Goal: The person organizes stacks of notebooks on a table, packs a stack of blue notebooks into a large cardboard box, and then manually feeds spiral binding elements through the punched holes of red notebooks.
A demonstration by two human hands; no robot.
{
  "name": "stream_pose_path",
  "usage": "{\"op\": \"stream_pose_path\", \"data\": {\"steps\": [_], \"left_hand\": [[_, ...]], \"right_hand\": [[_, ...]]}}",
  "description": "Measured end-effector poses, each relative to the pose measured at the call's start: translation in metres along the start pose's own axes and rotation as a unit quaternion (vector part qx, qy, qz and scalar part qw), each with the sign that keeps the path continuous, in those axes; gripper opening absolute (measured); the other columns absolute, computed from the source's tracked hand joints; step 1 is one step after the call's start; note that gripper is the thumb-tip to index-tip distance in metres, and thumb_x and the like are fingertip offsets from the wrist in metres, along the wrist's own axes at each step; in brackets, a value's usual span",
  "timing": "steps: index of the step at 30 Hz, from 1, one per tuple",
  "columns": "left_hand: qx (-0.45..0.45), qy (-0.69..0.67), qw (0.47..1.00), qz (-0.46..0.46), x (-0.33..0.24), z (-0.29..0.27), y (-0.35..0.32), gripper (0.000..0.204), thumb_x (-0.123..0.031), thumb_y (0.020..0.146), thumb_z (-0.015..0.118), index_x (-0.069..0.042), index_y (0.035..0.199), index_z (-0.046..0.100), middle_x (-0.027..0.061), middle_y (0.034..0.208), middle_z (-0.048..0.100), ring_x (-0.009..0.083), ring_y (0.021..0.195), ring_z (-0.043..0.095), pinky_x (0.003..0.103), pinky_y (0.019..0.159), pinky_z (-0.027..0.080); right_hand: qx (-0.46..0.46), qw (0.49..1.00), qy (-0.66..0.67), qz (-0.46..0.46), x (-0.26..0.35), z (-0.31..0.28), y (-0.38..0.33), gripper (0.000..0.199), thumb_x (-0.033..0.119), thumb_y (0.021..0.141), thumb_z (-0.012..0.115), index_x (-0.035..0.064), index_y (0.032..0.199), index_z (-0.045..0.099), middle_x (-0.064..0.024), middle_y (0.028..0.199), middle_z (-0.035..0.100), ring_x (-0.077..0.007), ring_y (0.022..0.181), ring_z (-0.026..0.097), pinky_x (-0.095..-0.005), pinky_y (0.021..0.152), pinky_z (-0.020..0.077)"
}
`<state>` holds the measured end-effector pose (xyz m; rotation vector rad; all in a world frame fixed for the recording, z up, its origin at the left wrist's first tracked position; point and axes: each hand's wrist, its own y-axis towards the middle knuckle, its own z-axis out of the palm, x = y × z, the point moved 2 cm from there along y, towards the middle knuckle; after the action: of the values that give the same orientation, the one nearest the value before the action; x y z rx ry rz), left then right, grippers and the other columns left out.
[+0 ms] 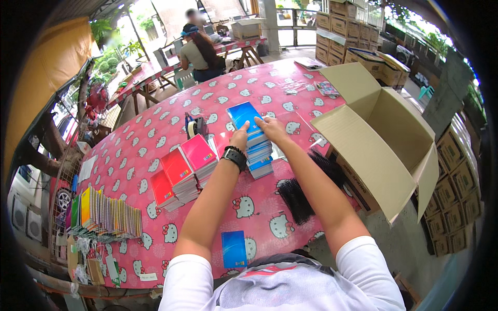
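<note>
A tall stack of blue notebooks point(244, 112) stands on the pink table in front of me. My left hand point(239, 138) presses on its near left side, the thumb on the blue cover. From the right, my right hand point(270, 128) grips the upper notebooks, thumb on top and the other fingers partly hidden. Both hands are closed on the stack. Left of it stand stacks of red notebooks point(176, 167) and pink notebooks point(198, 152). One blue notebook point(234, 250) lies flat near my body.
An open cardboard box point(358, 176) stands at the right, beside bundles of black binding coils point(296, 201). A tape dispenser point(196, 126) sits behind the pink notebooks. Spiral notebooks point(111, 212) stand in a row at the left edge. Two people are at a farther table; stacked cartons point(345, 31) stand behind.
</note>
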<state>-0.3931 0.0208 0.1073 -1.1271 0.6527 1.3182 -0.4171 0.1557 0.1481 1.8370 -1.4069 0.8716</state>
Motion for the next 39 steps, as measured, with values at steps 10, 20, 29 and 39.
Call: {"op": "stream_pose_path", "data": {"steps": [10,20,29,39], "left_hand": [[0.055,-0.049,0.997,-0.030,-0.024,0.042,-0.075,0.042,-0.040,0.091,0.046,-0.010,0.120,0.046,0.0088,0.121,0.052,0.0262,0.115,0.045,0.051,0.095,0.035],[-0.080,0.321,0.802,0.498,-0.117,0.075,-0.145,0.054,-0.026,0.078,0.067,-0.003,0.122,0.044,0.0111,0.122,0.043,0.0235,0.110,0.044,0.037,0.098,0.032],[0.305,0.534,0.637,0.465,-0.059,0.383,-0.128,0.024,-0.025,0.077,0.062,-0.004,0.089,0.066,0.0151,0.092,0.063,0.0279,0.091,0.059,0.034,0.081,0.046],[0.402,0.604,0.643,-0.245,0.206,0.487,0.034,0.074,-0.057,0.081,0.054,-0.002,0.129,0.045,0.0156,0.130,0.047,0.0236,0.120,0.044,0.036,0.099,0.036]], "right_hand": [[-0.030,0.999,0.034,-0.003,-0.009,-0.017,-0.036,0.081,0.063,0.087,0.034,-0.0007,0.137,0.029,-0.0283,0.135,0.036,-0.0362,0.126,0.036,-0.0410,0.102,0.0296],[0.472,0.710,0.209,-0.480,0.026,-0.234,-0.358,0.049,0.036,0.088,0.056,-0.0052,0.114,0.052,-0.0295,0.120,0.049,-0.0367,0.110,0.050,-0.0465,0.092,0.0404],[-0.056,0.952,-0.299,-0.041,-0.106,-0.427,-0.290,0.072,0.020,0.056,0.078,0.0112,0.122,0.052,-0.0092,0.136,0.043,-0.0336,0.128,0.032,-0.0518,0.107,0.0156],[-0.083,0.949,-0.217,-0.213,-0.167,-0.411,-0.264,0.031,0.039,0.066,0.067,0.0245,0.090,0.055,0.0065,0.093,0.052,-0.0144,0.112,0.045,-0.0656,0.103,0.0009]]}}
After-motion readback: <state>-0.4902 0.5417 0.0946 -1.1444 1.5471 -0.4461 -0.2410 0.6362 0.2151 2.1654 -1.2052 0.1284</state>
